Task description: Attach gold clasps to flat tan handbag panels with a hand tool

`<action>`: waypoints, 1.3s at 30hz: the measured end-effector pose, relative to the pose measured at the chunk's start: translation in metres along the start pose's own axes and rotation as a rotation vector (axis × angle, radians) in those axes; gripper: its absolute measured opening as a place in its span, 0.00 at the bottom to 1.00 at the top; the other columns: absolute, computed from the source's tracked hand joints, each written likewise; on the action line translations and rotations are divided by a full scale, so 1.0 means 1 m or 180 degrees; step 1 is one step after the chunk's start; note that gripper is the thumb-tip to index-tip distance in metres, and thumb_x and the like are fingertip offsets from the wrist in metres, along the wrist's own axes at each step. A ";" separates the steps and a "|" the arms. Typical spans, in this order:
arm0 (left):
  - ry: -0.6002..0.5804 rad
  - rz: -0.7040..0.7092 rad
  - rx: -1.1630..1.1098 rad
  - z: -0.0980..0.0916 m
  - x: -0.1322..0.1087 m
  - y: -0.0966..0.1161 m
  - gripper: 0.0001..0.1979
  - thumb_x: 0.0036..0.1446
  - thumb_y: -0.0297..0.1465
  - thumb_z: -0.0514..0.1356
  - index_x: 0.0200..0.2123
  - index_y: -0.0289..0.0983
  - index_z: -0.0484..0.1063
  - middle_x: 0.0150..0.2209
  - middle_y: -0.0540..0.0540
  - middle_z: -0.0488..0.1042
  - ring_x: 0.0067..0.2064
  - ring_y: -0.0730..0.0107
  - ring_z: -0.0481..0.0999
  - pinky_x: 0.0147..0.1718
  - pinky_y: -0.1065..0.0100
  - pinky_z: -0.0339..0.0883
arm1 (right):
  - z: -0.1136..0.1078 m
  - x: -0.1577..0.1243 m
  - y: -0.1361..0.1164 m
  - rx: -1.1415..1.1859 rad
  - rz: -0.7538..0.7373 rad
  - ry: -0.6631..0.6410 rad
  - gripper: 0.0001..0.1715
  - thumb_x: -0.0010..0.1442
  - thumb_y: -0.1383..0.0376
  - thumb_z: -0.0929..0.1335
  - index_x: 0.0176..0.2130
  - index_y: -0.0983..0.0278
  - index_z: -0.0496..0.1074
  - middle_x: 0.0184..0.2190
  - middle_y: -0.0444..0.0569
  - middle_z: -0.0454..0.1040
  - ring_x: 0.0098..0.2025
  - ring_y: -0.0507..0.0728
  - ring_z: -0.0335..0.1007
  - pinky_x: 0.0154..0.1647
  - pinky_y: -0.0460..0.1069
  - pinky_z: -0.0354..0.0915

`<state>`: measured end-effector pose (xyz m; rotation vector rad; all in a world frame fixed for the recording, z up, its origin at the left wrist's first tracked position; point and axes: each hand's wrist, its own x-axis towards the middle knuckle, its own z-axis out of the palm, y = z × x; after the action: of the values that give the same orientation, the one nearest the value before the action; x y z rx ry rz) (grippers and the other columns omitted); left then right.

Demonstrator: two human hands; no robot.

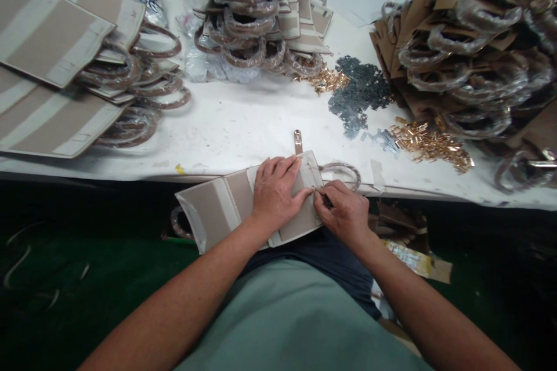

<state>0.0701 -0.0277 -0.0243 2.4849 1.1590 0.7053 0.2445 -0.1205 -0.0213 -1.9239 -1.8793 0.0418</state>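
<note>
A beige bag panel (243, 194) with paler stripes lies across my lap and the table's front edge. My left hand (276, 188) rests flat on it, fingers stretched out and thumb toward the right. At the panel's right end, my right hand (342, 208) is closed in a pinch close to my left thumb. What its fingers hold is hidden. A plastic-wrapped handle (348, 170) loops out from that end. Just beyond my left fingertips, a short brown strap with a gold-coloured metal fitting (298, 138) sticks out onto the table.
Striped panels with wrapped handles are stacked at the left (56, 29) and back centre (248, 17). Brown pieces with wrapped handles (474, 52) pile up at the right. Between them lie dark metal plates (361, 90) and loose gold-coloured fittings (430, 142) on the white table (217, 122).
</note>
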 end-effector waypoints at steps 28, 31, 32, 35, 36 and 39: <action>-0.0080 0.0232 -0.0097 -0.010 -0.004 -0.007 0.32 0.63 0.34 0.64 0.69 0.36 0.65 0.68 0.41 0.67 0.67 0.49 0.62 0.71 0.46 0.53 | -0.035 0.026 -0.009 0.2281 0.0979 -0.0517 0.14 0.60 0.54 0.73 0.38 0.60 0.83 0.36 0.48 0.81 0.27 0.57 0.72 0.28 0.51 0.70; -0.0067 0.0223 -0.0128 -0.010 -0.004 -0.007 0.32 0.63 0.34 0.65 0.69 0.36 0.65 0.68 0.41 0.68 0.67 0.49 0.63 0.71 0.45 0.54 | -0.035 0.027 -0.007 0.2285 0.1121 -0.0612 0.15 0.61 0.53 0.72 0.39 0.59 0.84 0.28 0.46 0.78 0.25 0.58 0.71 0.27 0.52 0.69; -0.0064 0.0220 -0.0135 -0.010 -0.004 -0.007 0.32 0.63 0.34 0.65 0.69 0.37 0.65 0.67 0.41 0.68 0.67 0.49 0.63 0.71 0.45 0.54 | -0.034 0.028 -0.007 0.2278 0.1221 -0.0681 0.16 0.61 0.52 0.72 0.41 0.59 0.84 0.24 0.45 0.76 0.24 0.59 0.71 0.26 0.52 0.68; -0.0076 0.0210 -0.0137 -0.010 -0.004 -0.007 0.32 0.63 0.34 0.65 0.69 0.37 0.65 0.68 0.41 0.68 0.67 0.49 0.63 0.71 0.45 0.54 | -0.030 0.030 -0.004 0.2122 0.1293 -0.0781 0.17 0.61 0.53 0.72 0.44 0.59 0.84 0.24 0.45 0.78 0.26 0.61 0.73 0.29 0.54 0.69; -0.0086 0.0207 -0.0134 -0.010 -0.004 -0.007 0.32 0.63 0.34 0.65 0.69 0.37 0.65 0.68 0.41 0.67 0.67 0.49 0.62 0.71 0.45 0.53 | -0.028 0.030 -0.003 0.2027 0.1203 -0.0738 0.16 0.61 0.54 0.72 0.44 0.59 0.84 0.28 0.46 0.80 0.29 0.61 0.76 0.33 0.55 0.71; -0.0106 0.0201 -0.0137 -0.011 -0.003 -0.007 0.32 0.63 0.34 0.65 0.69 0.36 0.65 0.68 0.41 0.67 0.67 0.49 0.62 0.71 0.46 0.53 | -0.023 0.033 -0.003 0.1738 0.0769 -0.0596 0.11 0.61 0.60 0.71 0.41 0.58 0.84 0.39 0.47 0.83 0.41 0.62 0.79 0.47 0.57 0.72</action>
<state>0.0579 -0.0252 -0.0200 2.4974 1.0468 0.6953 0.2514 -0.0962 0.0096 -1.7804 -1.5168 0.7515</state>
